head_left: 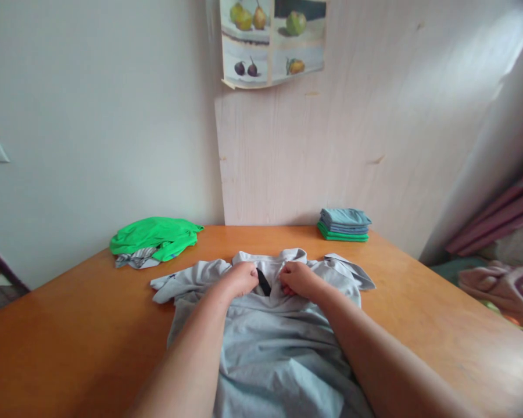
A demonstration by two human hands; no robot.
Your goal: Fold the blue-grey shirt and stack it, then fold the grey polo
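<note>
a grey shirt (279, 354) lies in the middle of the counter (91, 342), its long axis running from the near edge toward the far edge. its collar (294, 254) points to the far edge, while the body comes back to the near edge and out of view at the bottom. 1 sleeve (187, 278) reaches out toward the left edge; the other sleeve (351, 271) angles toward the right edge. the left hand (243, 280) and the right hand (300, 280) are both closed, fingers curled, gripping the cloth on the 2 sides of the neck opening, with a black strip (264, 283) showing between them. near the far left corner sits a loose green garment (154, 231) over striped cloth (137, 256); at the far right corner stands a folded stack (345, 224), blue-grey above green.
</note>
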